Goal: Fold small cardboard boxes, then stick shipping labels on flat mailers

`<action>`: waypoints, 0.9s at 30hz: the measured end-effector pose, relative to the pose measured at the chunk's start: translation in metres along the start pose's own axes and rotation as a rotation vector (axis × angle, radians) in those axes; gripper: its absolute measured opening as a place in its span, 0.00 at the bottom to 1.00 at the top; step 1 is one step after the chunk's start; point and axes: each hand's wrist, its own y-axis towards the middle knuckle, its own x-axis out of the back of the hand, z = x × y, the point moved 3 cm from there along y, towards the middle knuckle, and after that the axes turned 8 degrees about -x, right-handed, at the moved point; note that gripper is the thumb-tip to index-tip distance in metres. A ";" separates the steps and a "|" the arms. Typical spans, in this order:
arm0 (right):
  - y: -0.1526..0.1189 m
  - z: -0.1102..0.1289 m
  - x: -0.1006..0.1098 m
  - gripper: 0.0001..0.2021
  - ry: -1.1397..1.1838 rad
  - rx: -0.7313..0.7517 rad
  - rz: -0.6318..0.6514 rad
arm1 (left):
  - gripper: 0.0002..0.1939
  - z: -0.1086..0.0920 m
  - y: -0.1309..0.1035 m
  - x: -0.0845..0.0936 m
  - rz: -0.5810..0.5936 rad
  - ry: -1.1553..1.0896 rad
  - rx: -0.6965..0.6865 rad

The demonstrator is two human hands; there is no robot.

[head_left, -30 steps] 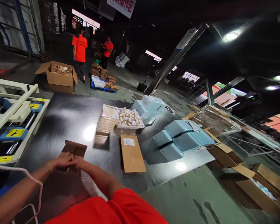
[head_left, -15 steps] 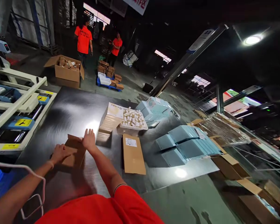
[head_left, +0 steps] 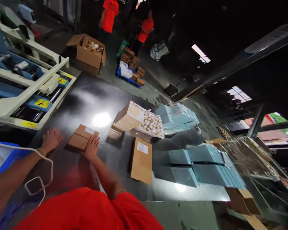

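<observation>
A small closed cardboard box (head_left: 78,139) with a white label on its top lies on the metal table (head_left: 105,95), in front of me to the left. My right hand (head_left: 91,148) is on its right end, fingers over the edge and thumb along the near side. To the left of the box, apart from it, my left hand (head_left: 51,141) is open with fingers spread and nothing in it. A larger flat cardboard box (head_left: 141,159) with a label lies to the right of my right hand. Beyond it are a stack of cream printed boxes (head_left: 129,116) and a tray of small white-and-gold rolls (head_left: 152,124).
Pale blue packs (head_left: 201,159) lie on the table's right side, with more blue packs (head_left: 179,115) behind. A roller conveyor machine (head_left: 43,102) borders the left edge. A white cable (head_left: 51,172) loops by my left arm. Two people in red shirts stand beyond the table.
The cardboard box's raised flap is now down and its labelled top shows. My left hand has let go and moved left; my right hand has come down onto the box's right end. The view has shifted.
</observation>
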 end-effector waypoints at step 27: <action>0.224 0.156 0.096 0.69 0.022 -0.047 -0.018 | 0.30 0.070 -0.014 -0.029 -0.055 0.329 -0.156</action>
